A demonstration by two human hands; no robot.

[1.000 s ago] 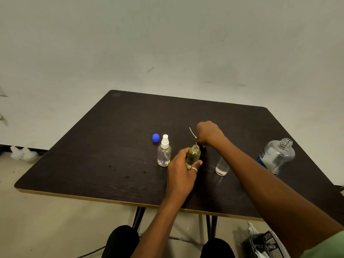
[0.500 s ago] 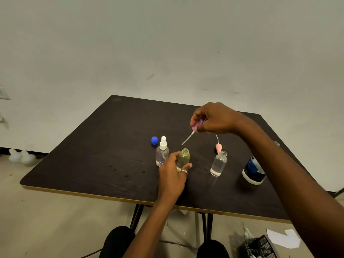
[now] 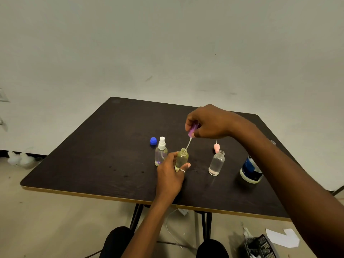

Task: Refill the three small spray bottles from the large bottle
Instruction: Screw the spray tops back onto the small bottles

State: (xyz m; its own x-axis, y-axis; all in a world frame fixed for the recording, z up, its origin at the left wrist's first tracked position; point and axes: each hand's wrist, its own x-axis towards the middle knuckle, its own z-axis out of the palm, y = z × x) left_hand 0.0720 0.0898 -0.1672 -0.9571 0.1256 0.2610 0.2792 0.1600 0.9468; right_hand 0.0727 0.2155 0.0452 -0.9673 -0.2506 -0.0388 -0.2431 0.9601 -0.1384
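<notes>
While the left hand [image 3: 170, 175] grips the yellow-tinted spray bottle [image 3: 181, 159], the right hand [image 3: 206, 123] pinches the purple pump head [image 3: 192, 130], its dip tube [image 3: 188, 146] entering the neck.

On the table [image 3: 93, 155] I read, left to right: loose cap [image 3: 153, 141], capped spray bottle [image 3: 161, 154], middle bottle [image 3: 182, 159], open bottle [image 3: 216, 162] with a spray head [image 3: 216, 148] behind, large bottle [image 3: 250, 171].

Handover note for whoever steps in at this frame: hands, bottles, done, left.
Left hand grips the yellowish bottle, upright on the table.
Right hand pinches the purple spray head, tube tip at that bottle's mouth.
Done: white-topped bottle is capped.
Left: seat the purple head; clear bottle stands open, nearly empty, pink spray head behind it.
Large bottle at right, blue cap off.
</notes>
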